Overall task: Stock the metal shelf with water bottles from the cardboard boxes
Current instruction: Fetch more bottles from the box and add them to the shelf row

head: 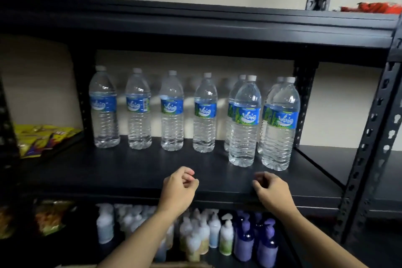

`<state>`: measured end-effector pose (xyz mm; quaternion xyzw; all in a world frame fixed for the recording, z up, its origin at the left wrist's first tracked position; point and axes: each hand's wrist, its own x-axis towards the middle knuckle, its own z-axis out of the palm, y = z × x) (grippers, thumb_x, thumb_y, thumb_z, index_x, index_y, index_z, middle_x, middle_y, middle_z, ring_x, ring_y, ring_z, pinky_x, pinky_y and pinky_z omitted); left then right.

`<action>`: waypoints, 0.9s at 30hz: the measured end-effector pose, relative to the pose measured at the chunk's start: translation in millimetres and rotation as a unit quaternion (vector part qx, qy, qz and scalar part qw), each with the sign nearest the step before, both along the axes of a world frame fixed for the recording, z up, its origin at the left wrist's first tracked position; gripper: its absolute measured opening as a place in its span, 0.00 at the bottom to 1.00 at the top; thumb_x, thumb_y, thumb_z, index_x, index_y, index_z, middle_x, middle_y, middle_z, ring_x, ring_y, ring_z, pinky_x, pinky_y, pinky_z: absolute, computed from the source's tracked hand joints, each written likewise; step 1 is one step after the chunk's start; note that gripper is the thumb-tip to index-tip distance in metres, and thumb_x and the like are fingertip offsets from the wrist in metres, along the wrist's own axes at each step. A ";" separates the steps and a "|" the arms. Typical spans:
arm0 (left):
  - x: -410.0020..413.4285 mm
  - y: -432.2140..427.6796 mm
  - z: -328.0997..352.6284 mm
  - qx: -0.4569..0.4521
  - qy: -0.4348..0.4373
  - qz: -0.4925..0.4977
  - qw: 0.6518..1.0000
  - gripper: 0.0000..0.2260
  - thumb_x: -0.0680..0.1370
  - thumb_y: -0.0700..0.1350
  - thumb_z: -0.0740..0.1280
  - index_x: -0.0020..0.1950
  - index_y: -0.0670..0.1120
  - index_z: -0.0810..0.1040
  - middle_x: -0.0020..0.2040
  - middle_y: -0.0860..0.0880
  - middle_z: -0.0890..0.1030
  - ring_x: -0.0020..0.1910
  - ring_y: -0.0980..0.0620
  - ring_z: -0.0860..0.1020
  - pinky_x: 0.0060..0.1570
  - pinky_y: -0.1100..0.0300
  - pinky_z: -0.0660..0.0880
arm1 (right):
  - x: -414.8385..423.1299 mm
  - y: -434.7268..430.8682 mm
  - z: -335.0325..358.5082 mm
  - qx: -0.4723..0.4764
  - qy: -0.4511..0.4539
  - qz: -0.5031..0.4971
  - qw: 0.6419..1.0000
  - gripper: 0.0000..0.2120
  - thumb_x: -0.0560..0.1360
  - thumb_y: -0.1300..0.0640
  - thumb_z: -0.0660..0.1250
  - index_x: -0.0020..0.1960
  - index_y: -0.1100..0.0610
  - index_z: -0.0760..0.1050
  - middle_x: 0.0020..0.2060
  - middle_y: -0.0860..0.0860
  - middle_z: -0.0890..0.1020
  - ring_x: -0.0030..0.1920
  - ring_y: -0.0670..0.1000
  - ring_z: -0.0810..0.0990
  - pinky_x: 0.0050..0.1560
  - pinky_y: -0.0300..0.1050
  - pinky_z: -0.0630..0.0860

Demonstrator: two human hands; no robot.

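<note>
Below the middle shelf board (130, 172) stand pump bottles (226, 237), white and purple; what they hold I cannot tell. A tan strip under the board, at the lowest edge of view, may be a cardboard box, but too little shows.

Over the board's front edge hover the left hand (180, 185) and the right hand (272, 189), both loosely curled and holding nothing.

On the board's right end, nearest its front, stand two water bottles (244, 124), each with another just behind it. Along the board's back runs a row of four bottles (171, 113), spaced apart. All are upright, capped and full of clear water.

Full like this, each should be heavy for its size; the thin ribbed wall will likely give under a squeeze, and the label band looks smooth. The ribbed waist below the label seems the surest grip. Tall and narrow, they could tip if nudged.

Left of the board lie yellow snack packets (43, 137).
</note>
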<state>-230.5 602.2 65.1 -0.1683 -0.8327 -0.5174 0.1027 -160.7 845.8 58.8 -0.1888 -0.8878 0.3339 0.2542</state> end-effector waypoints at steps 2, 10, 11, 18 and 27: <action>12.9 -48.0 1.6 -0.025 0.010 0.014 1.000 0.05 0.75 0.43 0.71 0.50 0.48 0.79 0.41 0.51 0.83 0.42 0.58 0.81 0.44 0.70 0.75 | -8.2 -48.3 -3.7 0.024 -0.020 0.051 0.998 0.14 0.73 0.56 0.71 0.59 0.55 0.80 0.49 0.52 0.81 0.54 0.53 0.80 0.54 0.40 0.71; 95.2 -295.8 1.2 -0.176 -0.058 0.156 0.970 0.13 0.76 0.50 0.70 0.58 0.51 0.75 0.53 0.55 0.77 0.54 0.55 0.76 0.55 0.61 0.73 | -6.2 -302.1 -11.8 0.041 -0.079 0.288 0.953 0.19 0.75 0.56 0.69 0.66 0.53 0.74 0.59 0.52 0.76 0.59 0.52 0.76 0.58 0.40 0.70; 111.4 -331.0 -1.9 -0.175 -0.079 0.188 0.963 0.13 0.77 0.51 0.70 0.59 0.52 0.74 0.54 0.55 0.77 0.55 0.55 0.76 0.54 0.61 0.73 | -2.2 -336.9 -15.2 0.038 -0.094 0.321 0.942 0.19 0.75 0.55 0.69 0.66 0.53 0.74 0.60 0.52 0.77 0.58 0.52 0.77 0.57 0.40 0.71; 263.1 -552.0 -72.2 -0.116 -0.192 0.397 0.890 0.18 0.69 0.56 0.71 0.54 0.50 0.76 0.48 0.50 0.80 0.52 0.48 0.80 0.55 0.57 0.76 | 49.2 -556.9 -36.1 0.084 -0.216 0.504 0.832 0.19 0.78 0.47 0.66 0.68 0.48 0.70 0.55 0.45 0.75 0.51 0.48 0.77 0.52 0.44 0.75; 386.3 -645.8 -194.1 -0.126 -0.318 0.529 0.776 0.19 0.74 0.47 0.70 0.63 0.44 0.73 0.60 0.46 0.77 0.63 0.45 0.74 0.59 0.56 0.68 | 100.6 -724.5 -124.2 0.142 -0.329 0.614 0.703 0.18 0.78 0.47 0.66 0.67 0.47 0.70 0.51 0.44 0.79 0.50 0.47 0.77 0.49 0.42 0.74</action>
